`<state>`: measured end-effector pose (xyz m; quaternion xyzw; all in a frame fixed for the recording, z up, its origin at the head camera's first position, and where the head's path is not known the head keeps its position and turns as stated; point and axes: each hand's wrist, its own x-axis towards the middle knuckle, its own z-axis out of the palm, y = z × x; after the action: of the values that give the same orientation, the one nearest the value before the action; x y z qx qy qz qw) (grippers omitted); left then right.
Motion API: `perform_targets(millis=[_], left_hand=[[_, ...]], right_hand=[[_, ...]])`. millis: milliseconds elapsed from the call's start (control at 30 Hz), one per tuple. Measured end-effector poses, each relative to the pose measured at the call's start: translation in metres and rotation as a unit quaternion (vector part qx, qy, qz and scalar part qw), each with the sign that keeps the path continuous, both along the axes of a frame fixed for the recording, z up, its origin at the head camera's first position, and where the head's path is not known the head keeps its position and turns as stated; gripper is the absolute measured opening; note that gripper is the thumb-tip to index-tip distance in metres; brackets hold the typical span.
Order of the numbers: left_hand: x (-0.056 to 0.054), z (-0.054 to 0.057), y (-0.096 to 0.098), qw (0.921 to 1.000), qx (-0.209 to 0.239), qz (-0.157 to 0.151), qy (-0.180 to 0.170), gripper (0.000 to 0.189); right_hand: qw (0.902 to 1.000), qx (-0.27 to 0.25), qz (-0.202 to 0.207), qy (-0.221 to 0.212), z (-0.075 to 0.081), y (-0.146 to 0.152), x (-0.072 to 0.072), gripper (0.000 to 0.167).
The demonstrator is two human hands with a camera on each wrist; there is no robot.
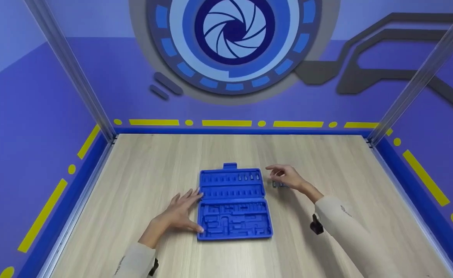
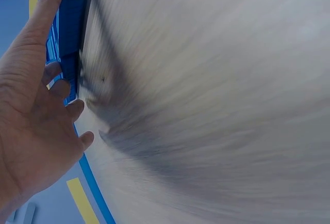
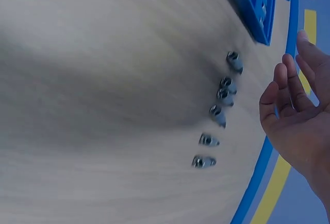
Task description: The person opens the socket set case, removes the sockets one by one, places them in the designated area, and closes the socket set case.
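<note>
A blue molded plastic socket case (image 1: 234,199) lies unfolded on the table, its recesses facing up. Several small metal sockets (image 1: 248,177) sit in the upper right slots of its far half. My left hand (image 1: 178,212) rests against the case's left side, thumb near the front corner and fingers spread along the edge. Just right of the case, my right hand (image 1: 288,177) hovers with loosely bent fingers; nothing shows between them. Beneath it lie several loose metal sockets (image 3: 218,116) in an uneven row, partly hidden by that hand in the head view.
The case's latch tab (image 1: 230,166) points to the back. A wood-grain tabletop (image 1: 157,166) runs to purple walls at the back and sides. Metal frame posts (image 1: 72,69) stand at the back corners.
</note>
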<state>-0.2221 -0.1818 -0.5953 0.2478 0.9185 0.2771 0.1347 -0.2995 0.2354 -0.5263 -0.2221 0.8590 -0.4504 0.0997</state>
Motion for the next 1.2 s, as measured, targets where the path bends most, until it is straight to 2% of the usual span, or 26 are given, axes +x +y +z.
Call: perform_targets(millis=[200,333,567,700,733,933,1033,1200], left_hand=[[0.0,-0.001,-0.001,1.0,0.002,0.001,-0.001,0.123],[0.0,0.0,-0.003,1.0,0.002,0.002,0.002,0.124],[0.001,0.001,-0.003,1.0,0.007,0.003,0.0,0.124],[0.001,-0.001,-0.002,1.0,0.009,-0.002,-0.003,0.124],[0.001,-0.001,-0.002,1.0,0.009,-0.004,-0.002,0.124],[0.0,-0.002,-0.002,0.9999,0.008,-0.006,0.004,0.124],[-0.001,-0.003,-0.003,0.9999,0.01,-0.005,0.001,0.124],[0.0,-0.004,-0.004,0.9999,0.01,-0.002,0.0,0.125]], right_hand=[[1.0,0.001,0.004,-0.007,-0.027,-0.018,-0.017,0.038],[0.9998,0.003,0.019,0.006,-0.037,-0.035,-0.026,0.039],[0.9994,-0.011,0.029,0.015,-0.049,-0.066,-0.031,0.038],[0.9991,-0.002,0.027,0.033,-0.055,-0.078,-0.029,0.035],[0.9984,0.006,0.027,0.048,-0.057,-0.08,-0.029,0.033],[0.9953,0.063,-0.019,0.071,-0.061,-0.09,-0.033,0.028],[0.993,0.093,-0.044,0.058,-0.063,-0.093,-0.037,0.029],[0.9886,0.133,-0.058,0.041,-0.063,-0.098,-0.04,0.029]])
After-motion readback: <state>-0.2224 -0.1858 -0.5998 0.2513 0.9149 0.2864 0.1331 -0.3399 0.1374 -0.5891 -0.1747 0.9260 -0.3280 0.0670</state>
